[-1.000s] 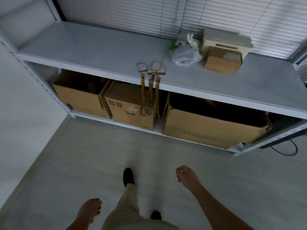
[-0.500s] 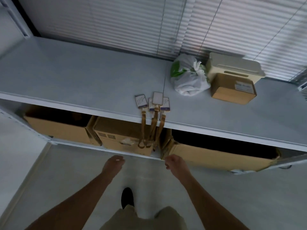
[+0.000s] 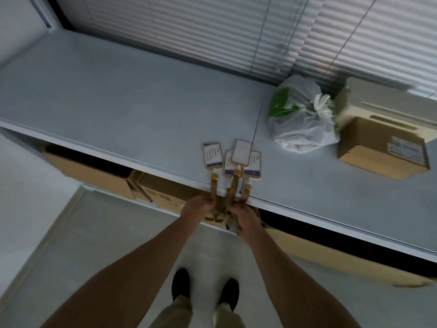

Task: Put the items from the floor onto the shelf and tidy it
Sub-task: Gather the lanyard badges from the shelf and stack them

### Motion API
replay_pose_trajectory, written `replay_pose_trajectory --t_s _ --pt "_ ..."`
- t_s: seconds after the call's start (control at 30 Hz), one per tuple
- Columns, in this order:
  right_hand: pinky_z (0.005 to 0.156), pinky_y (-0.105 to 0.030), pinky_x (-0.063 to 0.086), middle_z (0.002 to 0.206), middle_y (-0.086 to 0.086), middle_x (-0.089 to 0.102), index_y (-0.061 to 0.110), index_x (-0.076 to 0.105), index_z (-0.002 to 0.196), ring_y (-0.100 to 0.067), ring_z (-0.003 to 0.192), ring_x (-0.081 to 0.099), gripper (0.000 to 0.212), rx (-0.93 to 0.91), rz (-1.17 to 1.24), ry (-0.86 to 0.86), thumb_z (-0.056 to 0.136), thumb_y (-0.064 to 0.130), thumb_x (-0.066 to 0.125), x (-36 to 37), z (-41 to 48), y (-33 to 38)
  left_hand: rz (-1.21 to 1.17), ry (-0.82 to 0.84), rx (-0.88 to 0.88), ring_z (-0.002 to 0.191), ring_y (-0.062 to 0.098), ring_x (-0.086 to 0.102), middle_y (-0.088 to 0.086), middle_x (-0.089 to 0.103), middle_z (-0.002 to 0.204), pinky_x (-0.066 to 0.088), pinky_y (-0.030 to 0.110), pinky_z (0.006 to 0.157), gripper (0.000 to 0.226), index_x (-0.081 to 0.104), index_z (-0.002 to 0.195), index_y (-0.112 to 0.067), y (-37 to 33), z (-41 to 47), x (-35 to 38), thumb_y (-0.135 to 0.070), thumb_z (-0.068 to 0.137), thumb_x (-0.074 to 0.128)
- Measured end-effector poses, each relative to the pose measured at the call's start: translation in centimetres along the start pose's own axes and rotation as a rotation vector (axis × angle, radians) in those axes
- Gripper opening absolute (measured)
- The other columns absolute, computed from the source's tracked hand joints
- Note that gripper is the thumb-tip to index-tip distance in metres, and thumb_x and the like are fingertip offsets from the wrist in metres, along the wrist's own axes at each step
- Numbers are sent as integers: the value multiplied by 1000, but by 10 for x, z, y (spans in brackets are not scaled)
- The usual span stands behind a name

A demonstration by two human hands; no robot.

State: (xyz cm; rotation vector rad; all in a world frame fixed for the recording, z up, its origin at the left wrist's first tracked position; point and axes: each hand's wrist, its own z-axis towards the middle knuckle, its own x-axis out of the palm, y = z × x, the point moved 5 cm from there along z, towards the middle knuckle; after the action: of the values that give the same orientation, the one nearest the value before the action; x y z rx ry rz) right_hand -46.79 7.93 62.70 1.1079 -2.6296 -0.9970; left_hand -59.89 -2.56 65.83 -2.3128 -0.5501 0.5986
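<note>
Several badge cards (image 3: 233, 160) lie at the front edge of the grey shelf (image 3: 132, 114), their tan lanyard straps (image 3: 233, 188) hanging over the edge. My left hand (image 3: 197, 208) and my right hand (image 3: 243, 215) are side by side just below the shelf edge, both closed around the dangling straps. The strap loops poke out between the hands. A tied white and green plastic bag (image 3: 301, 117) and a brown cardboard box (image 3: 380, 150) with a cream box (image 3: 387, 98) behind it sit on the shelf at the right.
Under the shelf stand open cardboard boxes, one on the left (image 3: 92, 176), one in the middle (image 3: 163, 192) and a large one on the right (image 3: 335, 256). Window blinds (image 3: 212, 29) run behind the shelf. My shoes (image 3: 181, 284) stand on grey floor; a white wall is at left.
I have stepped close to the shelf. Both hands rose from beside my legs to the shelf's front edge and closed on the hanging lanyard straps.
</note>
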Motion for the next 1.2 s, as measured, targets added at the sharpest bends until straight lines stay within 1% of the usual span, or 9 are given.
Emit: replay_pose_trajectory --t_s 0.07,0.2,0.37,0.53,0.67,0.77,0.87,1.0,1.2 --pt "99 -46 52 106 -9 74 16 70 97 -27 99 68 22 17 -3 8 79 27 74 13 -9 5 -38 -26 -3 74 2 55 -12 60 83 41 13 61 28 67 117 -6 2 1 -1 -17 93 59" --pt "65 -29 50 81 -2 68 18 67 87 -15 71 61 5 -3 -66 -102 88 22 64 7 -24 14 -51 -147 -23 80 16 60 -4 64 84 42 22 61 20 68 105 -15 1 -3 -5 -18 89 56" --pt "79 -37 53 83 -10 71 19 66 78 -27 80 65 15 -105 -56 -196 88 23 55 -23 -41 33 -213 -110 -80 86 22 64 4 67 90 45 30 67 20 65 104 -11 -8 -7 18 -17 86 59" --pt "63 -30 41 74 -7 62 12 67 85 -23 69 57 13 -153 -153 -213 88 19 57 -52 -46 50 -45 51 -146 99 28 61 12 64 105 49 36 85 36 61 117 -4 -26 1 51 -26 90 63" --pt "69 -38 51 71 -14 68 7 71 89 -41 74 68 13 -153 -98 -135 81 12 62 -66 -45 54 190 30 -142 91 23 60 8 63 99 48 33 78 44 62 115 -7 -32 2 60 -43 89 61" --pt "54 -23 44 66 -9 65 1 69 99 -17 53 57 18 -146 -154 -19 83 9 70 -74 -49 58 160 4 -160 68 12 58 -1 60 78 46 23 57 31 60 99 -11 -32 -2 60 -40 89 63" --pt "56 -24 43 61 -7 63 3 70 95 -12 46 51 16 -139 -280 9 82 12 72 -80 -48 64 -40 -40 -251 61 8 50 -3 55 71 34 22 49 16 64 91 -11 -23 -7 56 -27 87 66" --pt "70 -38 50 56 -6 49 -3 70 98 -18 52 47 18 -90 -182 -26 88 12 65 -88 -45 71 -137 -104 -238 61 11 49 0 54 68 34 25 52 23 56 71 -15 -24 -17 39 -18 93 52" --pt "61 -35 57 68 -11 57 -5 66 106 -19 55 53 20 -102 35 68 93 5 54 -82 -65 85 -449 -3 -223 76 24 67 8 70 72 54 42 89 11 65 98 -10 -42 -38 23 -13 92 56"
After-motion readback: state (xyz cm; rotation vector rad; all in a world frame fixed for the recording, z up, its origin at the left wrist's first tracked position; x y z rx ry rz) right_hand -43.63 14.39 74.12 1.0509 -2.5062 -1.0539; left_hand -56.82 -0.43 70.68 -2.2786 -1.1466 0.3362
